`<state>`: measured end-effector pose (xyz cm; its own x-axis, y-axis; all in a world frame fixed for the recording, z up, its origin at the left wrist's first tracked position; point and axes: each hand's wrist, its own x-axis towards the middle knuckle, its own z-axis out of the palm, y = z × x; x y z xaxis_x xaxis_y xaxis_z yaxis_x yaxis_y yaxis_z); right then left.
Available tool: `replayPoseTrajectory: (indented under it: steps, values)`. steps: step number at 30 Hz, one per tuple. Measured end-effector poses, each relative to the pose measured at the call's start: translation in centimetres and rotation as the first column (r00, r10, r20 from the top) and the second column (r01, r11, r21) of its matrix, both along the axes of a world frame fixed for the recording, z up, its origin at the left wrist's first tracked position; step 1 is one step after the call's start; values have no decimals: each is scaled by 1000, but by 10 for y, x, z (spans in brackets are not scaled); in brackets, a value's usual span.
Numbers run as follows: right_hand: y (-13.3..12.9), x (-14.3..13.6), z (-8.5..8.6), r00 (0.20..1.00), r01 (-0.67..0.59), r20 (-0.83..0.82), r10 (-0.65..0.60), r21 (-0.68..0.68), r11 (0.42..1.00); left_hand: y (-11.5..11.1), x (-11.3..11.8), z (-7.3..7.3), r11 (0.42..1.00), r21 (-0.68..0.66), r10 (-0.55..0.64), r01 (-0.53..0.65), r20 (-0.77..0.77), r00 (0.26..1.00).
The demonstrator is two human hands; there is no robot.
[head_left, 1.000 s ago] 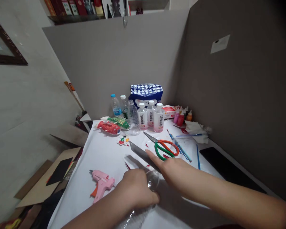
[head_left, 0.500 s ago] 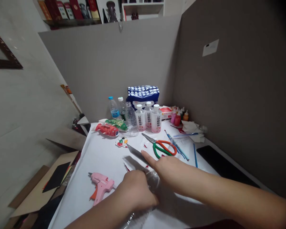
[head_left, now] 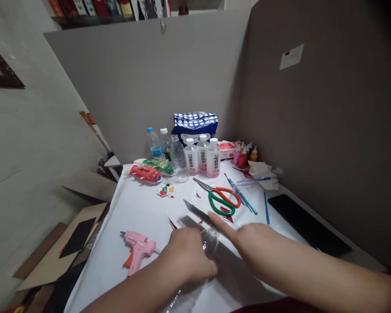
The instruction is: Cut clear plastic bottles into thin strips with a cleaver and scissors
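Note:
My left hand (head_left: 190, 254) is closed around a clear plastic bottle (head_left: 185, 298), which lies low over the white table. In my right hand (head_left: 244, 237) is a knife (head_left: 196, 212); its index finger stretches along the top of the blade, and the other fingers are hidden. The blade points away to the upper left, its lower part beside the near end of the bottle by my left hand. Scissors with green and orange handles (head_left: 222, 208) lie just beyond the knife. A pink glue gun (head_left: 139, 250) rests left of my left hand.
Several bottles (head_left: 213, 158) stand at the back before a blue bag (head_left: 195, 124). Red (head_left: 146, 174) and green (head_left: 159, 165) fish-like pieces lie back left. Paint bottles (head_left: 243, 158), brushes (head_left: 241, 195) and a black tray-like object (head_left: 308, 224) are on the right of the table (head_left: 117, 208).
My right hand and the knife have moved right, away from the left hand. The left hand keeps its hold on the bottle. The view has shifted slightly.

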<state>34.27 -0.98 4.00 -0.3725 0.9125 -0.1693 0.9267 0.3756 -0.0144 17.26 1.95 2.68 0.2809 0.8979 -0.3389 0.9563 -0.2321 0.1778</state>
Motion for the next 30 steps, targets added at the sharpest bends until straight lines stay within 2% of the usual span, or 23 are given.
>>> replayPoseTrajectory:
  steps: [3,5,8,12,14,15,17,22,24,27,30]
  values:
    - [28,-25,29,995,-88,40,92,-82,993,1,-3,-2,999,-34,25,-23,63,998]
    - [34,-30,35,995,-94,16,96,-90,992,2,-6,-4,999,-38,38,-35,95,995]
    - [18,-15,19,1000,-24,-8,23,-90,996,4,-9,-8,1000,2,5,-5,93,996]
    - [-23,21,-30,992,124,43,-120,-91,988,5,-10,-11,999,0,-48,48,132,990]
    - [-33,32,-47,985,164,-42,-165,-35,986,6,-9,-12,999,-13,-49,52,149,988]
    - [-33,34,-51,980,179,-85,-179,-18,984,6,-8,-12,999,-11,-46,49,154,987]
    - [-23,28,-46,973,176,-149,-173,3,984,6,-7,-11,1000,-5,-29,30,153,988]
    - [20,-10,-2,978,-1,-209,7,28,1000,6,-6,-6,994,-83,77,-67,122,989]
    - [28,-19,4,968,-26,-250,32,28,999,5,-6,-6,989,-120,101,-90,95,990]
    - [20,-13,-10,915,28,-404,-17,21,999,5,-8,-7,994,-88,69,-61,94,993]
    - [-8,21,-37,870,83,-488,-72,0,997,4,-10,-8,999,-41,26,-21,119,993]
